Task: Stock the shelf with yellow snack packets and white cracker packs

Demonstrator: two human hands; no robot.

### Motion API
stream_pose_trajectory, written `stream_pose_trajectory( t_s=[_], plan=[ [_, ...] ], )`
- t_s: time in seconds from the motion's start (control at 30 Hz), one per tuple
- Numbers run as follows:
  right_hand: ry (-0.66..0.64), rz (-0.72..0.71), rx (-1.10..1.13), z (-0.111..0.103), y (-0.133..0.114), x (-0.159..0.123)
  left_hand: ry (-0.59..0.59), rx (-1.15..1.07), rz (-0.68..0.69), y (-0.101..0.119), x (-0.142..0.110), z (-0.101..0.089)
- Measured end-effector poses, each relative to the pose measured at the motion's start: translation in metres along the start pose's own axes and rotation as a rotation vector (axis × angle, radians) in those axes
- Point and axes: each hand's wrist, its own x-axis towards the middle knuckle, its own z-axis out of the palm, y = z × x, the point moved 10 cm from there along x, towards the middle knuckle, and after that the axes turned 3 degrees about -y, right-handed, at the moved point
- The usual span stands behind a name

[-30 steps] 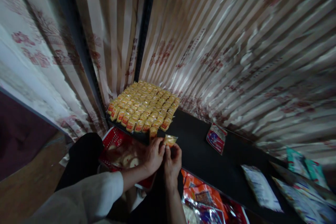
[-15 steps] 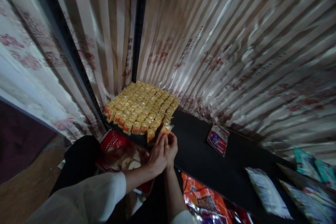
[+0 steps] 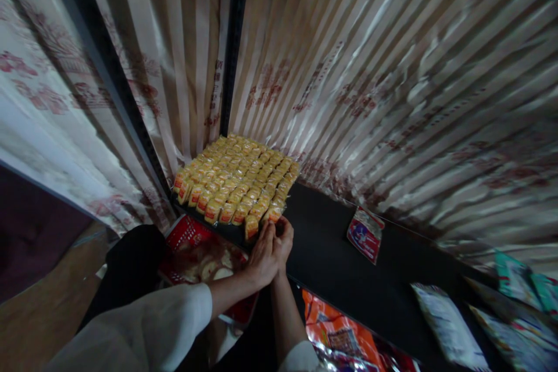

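Several rows of small yellow snack packets (image 3: 235, 177) stand packed together at the left end of a black shelf (image 3: 331, 256). Both my hands are pressed side by side at the front right corner of that block. My left hand (image 3: 261, 256) has its fingers together against a packet (image 3: 251, 225) at the shelf's front edge. My right hand (image 3: 284, 238) is curled, its fingertips on the corner packet (image 3: 274, 213) of the front row. Whether either hand truly grips a packet is hard to make out.
A red and blue packet (image 3: 365, 233) lies flat further right on the shelf, and a white bag (image 3: 449, 325) and green bags (image 3: 523, 288) sit at the far right. Red and orange bags (image 3: 335, 331) lie below the shelf. Striped curtain cloth (image 3: 370, 81) hangs behind.
My hands moved forward and up from in front of the shelf edge to the block. The packet they held between them now sits in the front row's right corner.
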Motion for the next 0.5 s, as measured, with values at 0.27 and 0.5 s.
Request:
stream_pose_trajectory(
  t_s=[0.27, 0.5],
  plan=[
    [-0.004, -0.012, -0.039, 0.005, -0.002, 0.005, -0.021, -0.007, -0.017, -0.001, 0.009, 0.003],
    [0.007, -0.011, -0.038, 0.004, -0.002, 0.007, -0.014, 0.017, -0.058, -0.001, 0.013, 0.003]
  ],
)
